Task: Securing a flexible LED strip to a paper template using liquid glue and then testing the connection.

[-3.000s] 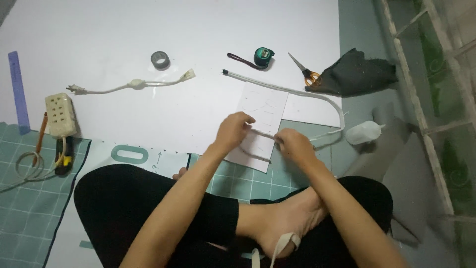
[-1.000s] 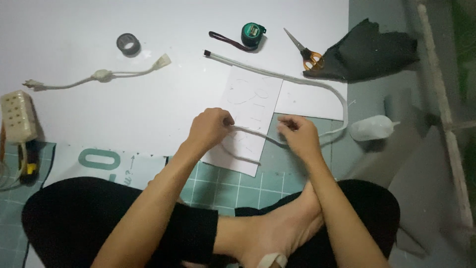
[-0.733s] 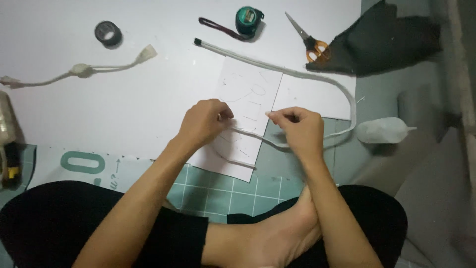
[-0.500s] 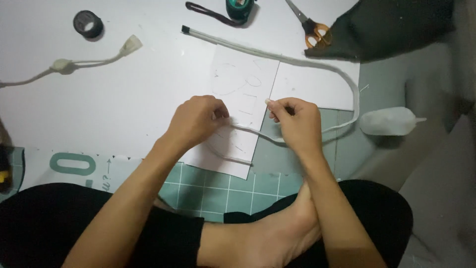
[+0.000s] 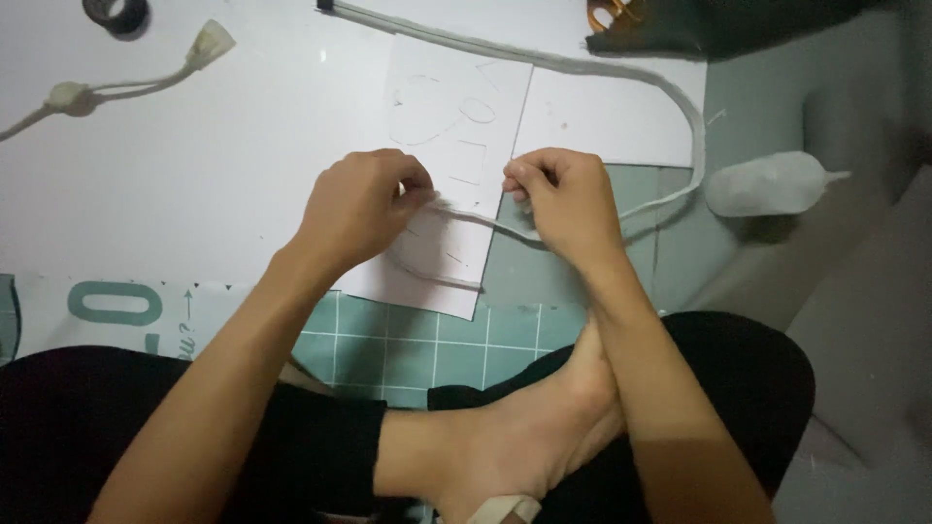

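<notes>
Pinching a thin white cord (image 5: 471, 215) between both hands: left hand (image 5: 361, 206) and right hand (image 5: 561, 199) each gripping it, white paper sheet (image 5: 456, 136) right underneath.

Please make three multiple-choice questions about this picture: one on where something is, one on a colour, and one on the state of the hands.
1. Where is the roll of dark tape?
A. top left corner
B. beside the foot
C. under the paper

2. What colour is the gridded cutting mat?
A. red
B. teal green
C. yellow

3. What are both hands doing?
A. resting flat and open
B. pinching a thin white cord
C. holding scissors

Answers:
1 A, it is cut off by the upper left edge.
2 B, the gridded surface near the legs is teal.
3 B, the left hand and right hand pinch the white cord over the paper sheet.
</notes>
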